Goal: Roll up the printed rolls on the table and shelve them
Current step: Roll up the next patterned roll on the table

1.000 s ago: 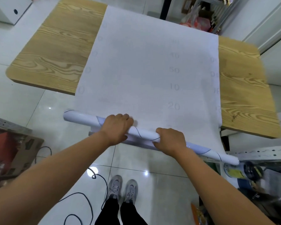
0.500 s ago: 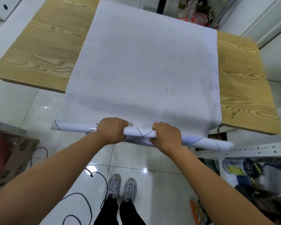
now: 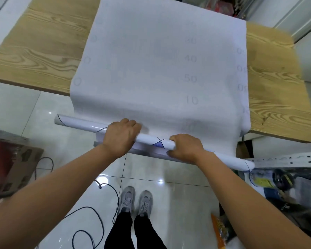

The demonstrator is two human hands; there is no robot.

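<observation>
Left hand [image 3: 121, 136] and right hand [image 3: 185, 147] grip the roll [image 3: 151, 139], lying left-right along the table [image 3: 43, 49] edge.

Faint grey numbers 40, 50 and 10 run down the printed sheet [image 3: 151, 72], a 0 near its left edge.

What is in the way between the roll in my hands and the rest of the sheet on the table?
Nothing visible. The left hand and right hand grip the roll just off the near edge of the table, and the sheet ahead lies flat with nothing on it.
</observation>
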